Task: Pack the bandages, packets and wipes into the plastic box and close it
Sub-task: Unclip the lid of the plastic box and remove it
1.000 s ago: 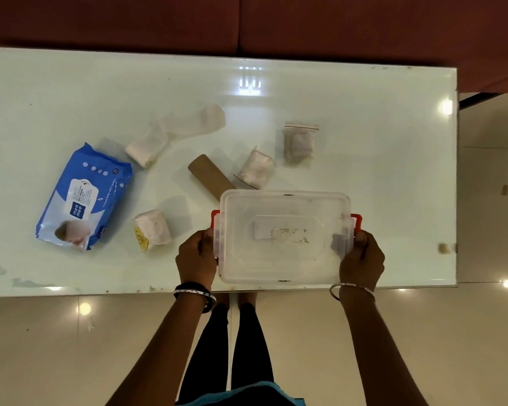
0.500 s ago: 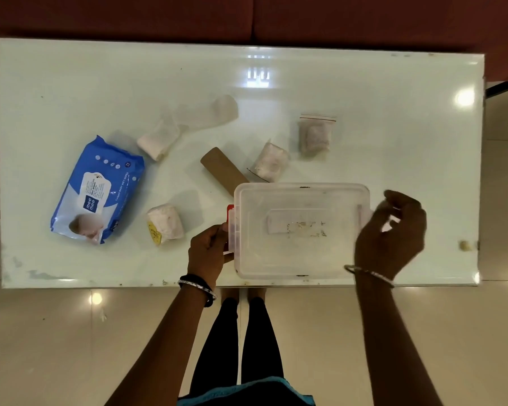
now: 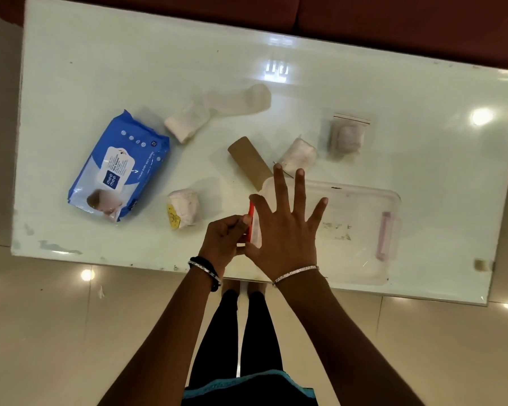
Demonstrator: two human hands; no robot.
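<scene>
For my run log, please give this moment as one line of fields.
stage: unlatching box | left hand: on red clip | right hand: spread flat on lid | wipes pack: outside box, on table

right hand (image 3: 285, 230) crossed from box's right end | now spread over left clip (image 3: 250, 221)

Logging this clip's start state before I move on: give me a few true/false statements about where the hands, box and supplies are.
1. The right hand lies spread on the plastic box lid. True.
2. The left hand pinches the red latch. True.
3. The wipes pack is already inside the box. False: it lies on the table, left of the box.
4. The zip bag is in the left hand. False: it lies beyond the box.
</scene>
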